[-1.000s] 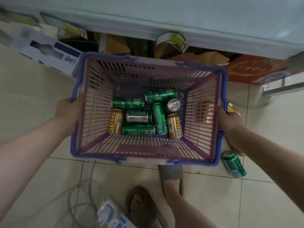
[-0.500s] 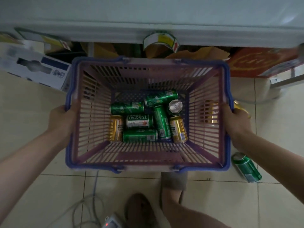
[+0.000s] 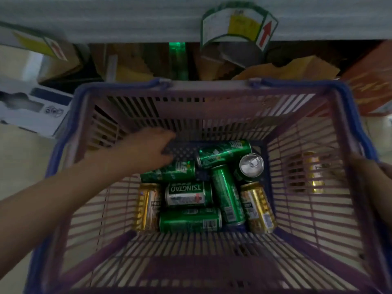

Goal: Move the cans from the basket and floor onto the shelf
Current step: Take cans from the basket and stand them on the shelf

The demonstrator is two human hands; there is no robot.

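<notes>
A purple slatted basket [image 3: 314,128] with a blue rim fills the view. Several green and gold cans lie on its bottom, among them a Tsingtao can [image 3: 187,194] and a can with its silver top facing up [image 3: 251,166]. My left hand [image 3: 148,151] is inside the basket, fingers apart, just above the far-left green can [image 3: 169,172] and holding nothing. My right hand [image 3: 371,172] grips the basket's right rim. A gold can [image 3: 316,175] shows through the right wall, outside the basket. The grey shelf edge [image 3: 127,20] runs across the top.
Under the shelf lie cardboard boxes [image 3: 135,68], a white printed box [image 3: 31,107] at left and a red carton [image 3: 369,79] at right. A curled price label [image 3: 237,26] hangs from the shelf edge. Pale floor tiles show at left.
My left hand has let go of the basket's left rim and reached down inside toward the cans. The camera has moved closer to the basket. My right hand still holds the right rim.
</notes>
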